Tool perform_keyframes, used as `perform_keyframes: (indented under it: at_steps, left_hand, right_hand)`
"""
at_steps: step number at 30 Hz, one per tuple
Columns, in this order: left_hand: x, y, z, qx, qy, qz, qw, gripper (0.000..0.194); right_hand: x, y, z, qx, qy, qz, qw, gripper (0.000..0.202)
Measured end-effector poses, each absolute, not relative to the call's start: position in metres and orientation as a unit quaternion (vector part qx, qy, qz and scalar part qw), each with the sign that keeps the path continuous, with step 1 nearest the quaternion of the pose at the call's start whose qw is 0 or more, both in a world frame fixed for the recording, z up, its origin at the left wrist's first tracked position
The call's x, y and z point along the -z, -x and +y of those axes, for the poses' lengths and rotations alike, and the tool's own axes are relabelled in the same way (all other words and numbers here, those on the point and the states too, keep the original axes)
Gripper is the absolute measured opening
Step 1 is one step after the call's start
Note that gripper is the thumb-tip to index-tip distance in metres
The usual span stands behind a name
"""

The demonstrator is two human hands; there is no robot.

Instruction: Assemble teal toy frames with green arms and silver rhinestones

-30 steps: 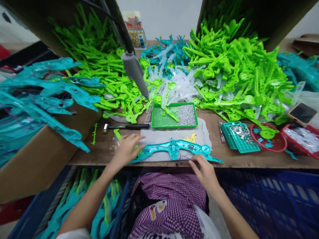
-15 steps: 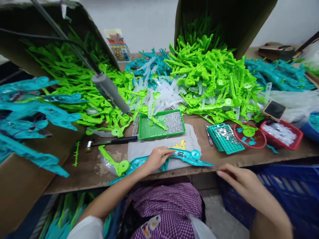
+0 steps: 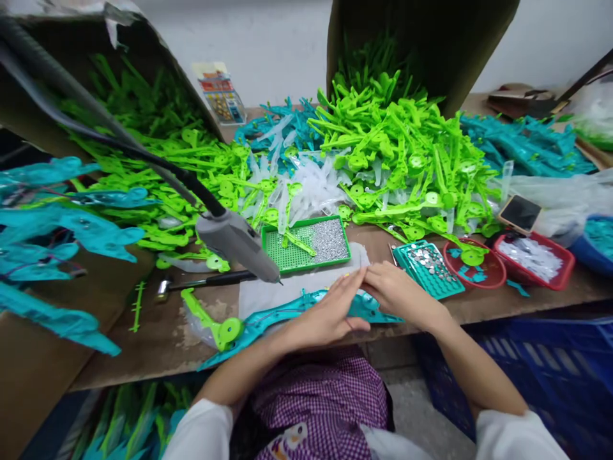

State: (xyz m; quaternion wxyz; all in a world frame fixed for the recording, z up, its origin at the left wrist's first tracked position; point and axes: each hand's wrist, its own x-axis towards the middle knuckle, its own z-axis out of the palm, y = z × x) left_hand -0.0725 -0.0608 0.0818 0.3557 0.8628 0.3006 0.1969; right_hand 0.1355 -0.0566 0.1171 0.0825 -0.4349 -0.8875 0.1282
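Observation:
A long teal plastic part [image 3: 274, 315] with a thin wire along it lies at the table's front edge. My left hand [image 3: 335, 314] rests over its middle, fingers closed on it and thumb sticking out toward me. Beside it my right hand [image 3: 402, 291] reaches over the part's right end, its bent fingers meeting my left fingertips. What the right fingers pinch is hidden. A bright green plastic arm [image 3: 227, 332] with a round end lies against the teal part's left side. A grey electric screwdriver [image 3: 239, 246] hangs above the table, bit pointing down just behind the teal part.
A green tray [image 3: 306, 263] of small screws stands behind my hands, a hammer [image 3: 205, 281] to its left. On the right are a teal tray [image 3: 447, 287] of silvery discs and red bowls [image 3: 500, 271]. Heaped green parts [image 3: 407, 147] fill the back; teal parts [image 3: 71, 217] hang left.
My right hand has left the thin wire at the part's right end and come inward to my left hand. The screwdriver has swung right and lower into view.

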Motion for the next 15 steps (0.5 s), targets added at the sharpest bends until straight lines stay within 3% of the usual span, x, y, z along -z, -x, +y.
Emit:
perform_keyframes:
  at_steps: [3,5,10,11,15]
  left_hand:
    - [-0.077,0.079,-0.038,-0.170,-0.836,0.333,0.401,0.058]
    - [-0.075,0.101,-0.029,-0.134,-0.839,0.372,0.373,0.056]
    - [-0.096,0.132,-0.049,-0.092,-0.861,0.329,0.377,0.108]
    - [-0.102,0.126,-0.054,-0.131,-0.851,0.342,0.377,0.106]
    - [-0.102,0.073,-0.056,-0.272,-0.803,0.362,0.388,0.068]
  right_hand:
    - [-0.117,-0.149,-0.051,-0.097,0.502,-0.852,0.115,0.023]
    - [-0.115,-0.158,-0.050,-0.086,0.525,-0.838,0.126,0.024]
    - [-0.106,-0.144,-0.045,-0.081,0.509,-0.850,0.111,0.020]
    - [-0.104,-0.137,-0.043,-0.092,0.497,-0.855,0.118,0.021]
    - [-0.096,-0.113,-0.037,-0.185,0.425,-0.864,0.197,0.020]
